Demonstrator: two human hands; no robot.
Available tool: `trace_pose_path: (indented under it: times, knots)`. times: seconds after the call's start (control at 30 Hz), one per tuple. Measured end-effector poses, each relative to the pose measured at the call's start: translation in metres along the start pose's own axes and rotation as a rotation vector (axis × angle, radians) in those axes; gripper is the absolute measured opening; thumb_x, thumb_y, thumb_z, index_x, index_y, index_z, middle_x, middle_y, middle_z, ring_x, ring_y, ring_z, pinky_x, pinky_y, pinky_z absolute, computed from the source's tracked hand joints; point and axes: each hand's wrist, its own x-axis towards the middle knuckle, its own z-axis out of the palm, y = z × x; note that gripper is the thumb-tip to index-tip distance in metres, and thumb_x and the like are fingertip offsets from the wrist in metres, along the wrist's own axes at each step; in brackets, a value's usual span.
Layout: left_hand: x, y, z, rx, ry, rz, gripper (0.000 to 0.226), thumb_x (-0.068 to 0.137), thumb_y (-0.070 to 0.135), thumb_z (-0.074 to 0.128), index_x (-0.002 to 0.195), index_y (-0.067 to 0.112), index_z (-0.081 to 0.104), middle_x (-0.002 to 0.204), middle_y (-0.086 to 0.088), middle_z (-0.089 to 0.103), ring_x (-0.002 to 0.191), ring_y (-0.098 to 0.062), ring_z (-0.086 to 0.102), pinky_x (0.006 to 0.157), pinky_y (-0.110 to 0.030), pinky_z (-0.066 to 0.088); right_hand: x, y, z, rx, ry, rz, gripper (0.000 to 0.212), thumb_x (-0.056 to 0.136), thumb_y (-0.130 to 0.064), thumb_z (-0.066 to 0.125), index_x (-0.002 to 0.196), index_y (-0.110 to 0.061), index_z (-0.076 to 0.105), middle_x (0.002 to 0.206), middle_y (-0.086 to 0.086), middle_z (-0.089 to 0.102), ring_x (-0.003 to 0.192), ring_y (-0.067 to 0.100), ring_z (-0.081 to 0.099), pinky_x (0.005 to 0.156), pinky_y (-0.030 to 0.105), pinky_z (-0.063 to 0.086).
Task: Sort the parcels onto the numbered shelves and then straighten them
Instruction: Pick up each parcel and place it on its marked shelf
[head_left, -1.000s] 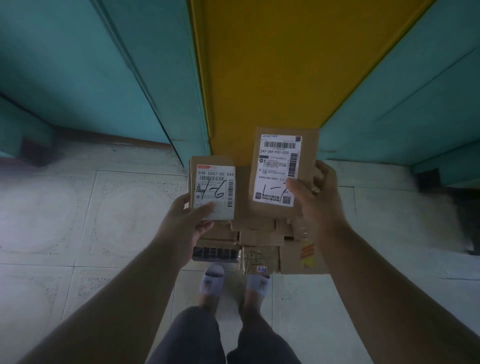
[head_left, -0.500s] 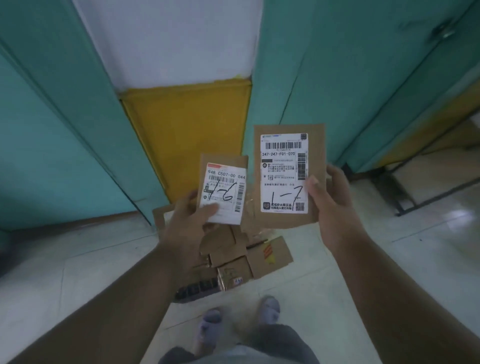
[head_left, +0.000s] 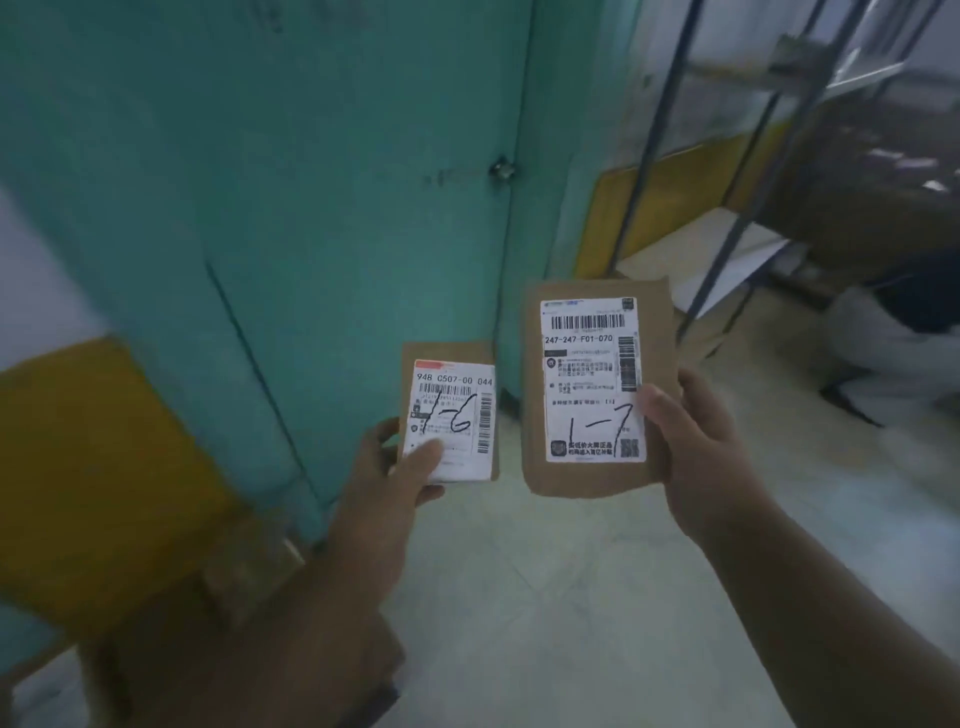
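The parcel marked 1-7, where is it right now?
In the head view it's right of centre, held upright by the right hand, beside the smaller parcel marked 1-6.

I see two parcels of matt brown cardboard: the small parcel (head_left: 451, 415) and the larger parcel (head_left: 597, 387) each carry a smooth white paper label. Upper right, the shelf frame (head_left: 748, 208) looks like dark metal. The floor (head_left: 571, 597) is pale, faintly glossy.

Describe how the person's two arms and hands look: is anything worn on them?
Both forearms are bare, with no sleeve in view. The left hand and right hand show no glove, ring, watch or wristband. No markings are visible on them.
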Motion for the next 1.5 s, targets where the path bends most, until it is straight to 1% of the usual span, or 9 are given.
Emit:
trace_pose_path:
  times: [0.17, 0.23, 0.4, 0.53, 0.67, 0.83, 0.97, 1.17, 1.5]
  knots:
    - [0.027, -0.001, 0.127, -0.024, -0.132, 0.012, 0.061, 0.067, 0.017, 0.082, 0.121, 0.025, 0.055, 0.119, -0.006, 0.071, 0.103, -0.026, 0.072, 0.088, -0.046, 0.057, 0.041, -0.041, -0.105, 0.018, 0.07, -0.034, 0.044, 0.087, -0.028, 0.061, 0.129, -0.014, 0.055, 0.108, 0.011, 0.075, 0.089, 0.031, 0.074, 0.061, 0.037, 0.06]
    - [0.044, -0.006, 0.162, -0.018, -0.158, 0.007, 0.053, 0.075, 0.006, 0.081, 0.116, 0.029, 0.056, 0.123, -0.008, 0.068, 0.104, -0.027, 0.072, 0.085, -0.042, 0.057, 0.06, -0.041, -0.133, 0.035, 0.097, -0.021, 0.051, 0.082, -0.033, 0.063, 0.128, -0.015, 0.055, 0.107, 0.012, 0.075, 0.089, 0.031, 0.074, 0.062, 0.036, 0.059]
    - [0.103, -0.029, 0.24, 0.063, -0.185, -0.029, 0.046, 0.072, 0.029, 0.077, 0.112, 0.033, 0.055, 0.121, -0.003, 0.069, 0.098, -0.02, 0.072, 0.08, -0.039, 0.057, 0.122, -0.025, -0.194, 0.069, 0.178, 0.05, 0.051, 0.083, -0.033, 0.063, 0.13, -0.013, 0.053, 0.112, 0.016, 0.072, 0.093, 0.037, 0.073, 0.068, 0.043, 0.058]
    - [0.16, -0.061, 0.312, 0.124, -0.254, -0.086, 0.025, 0.093, 0.023, 0.067, 0.116, 0.029, 0.057, 0.12, -0.003, 0.068, 0.101, -0.024, 0.069, 0.077, -0.04, 0.056, 0.17, -0.028, -0.241, 0.048, 0.28, 0.067, 0.041, 0.088, -0.028, 0.062, 0.126, -0.015, 0.055, 0.107, 0.013, 0.075, 0.09, 0.033, 0.074, 0.064, 0.04, 0.059]
    - [0.2, -0.084, 0.395, 0.195, -0.326, -0.118, 0.041, 0.094, 0.028, 0.065, 0.133, 0.026, 0.051, 0.123, 0.0, 0.065, 0.101, -0.023, 0.069, 0.078, -0.041, 0.059, 0.208, -0.042, -0.303, 0.059, 0.409, 0.062, 0.047, 0.083, -0.032, 0.065, 0.125, -0.014, 0.054, 0.105, 0.011, 0.075, 0.086, 0.03, 0.075, 0.059, 0.035, 0.058]
    - [0.233, -0.116, 0.494, 0.272, -0.433, -0.146, 0.022, 0.096, 0.031, 0.063, 0.114, 0.038, 0.054, 0.116, 0.008, 0.067, 0.098, -0.017, 0.07, 0.073, -0.035, 0.06, 0.253, -0.034, -0.392, 0.064, 0.516, 0.091, 0.04, 0.092, -0.029, 0.061, 0.128, -0.013, 0.051, 0.107, 0.011, 0.075, 0.089, 0.03, 0.075, 0.062, 0.035, 0.058]
    - [0.258, -0.149, 0.569, 0.311, -0.364, -0.158, 0.027, 0.095, 0.032, 0.064, 0.119, 0.035, 0.053, 0.116, 0.005, 0.068, 0.096, -0.017, 0.07, 0.075, -0.036, 0.061, 0.311, -0.02, -0.468, 0.042, 0.5, 0.111, 0.043, 0.092, -0.032, 0.061, 0.129, -0.013, 0.051, 0.108, 0.011, 0.075, 0.092, 0.031, 0.074, 0.071, 0.041, 0.058]
    - [0.288, -0.177, 0.648, 0.287, -0.102, -0.22, 0.03, 0.095, 0.032, 0.065, 0.122, 0.035, 0.053, 0.113, 0.007, 0.07, 0.095, -0.017, 0.071, 0.075, -0.035, 0.062, 0.435, -0.017, -0.554, 0.034, 0.327, 0.216, 0.036, 0.096, -0.029, 0.061, 0.127, -0.012, 0.054, 0.108, 0.011, 0.075, 0.095, 0.032, 0.074, 0.083, 0.049, 0.057]
    - [0.376, -0.229, 0.719, 0.254, 0.13, -0.255, 0.037, 0.091, 0.032, 0.069, 0.125, 0.03, 0.055, 0.115, 0.004, 0.07, 0.095, -0.018, 0.071, 0.071, -0.037, 0.06, 0.629, 0.007, -0.582, -0.086, 0.089, 0.316, 0.03, 0.097, -0.024, 0.061, 0.12, -0.006, 0.058, 0.098, 0.009, 0.077, 0.086, 0.026, 0.075, 0.064, 0.03, 0.059]
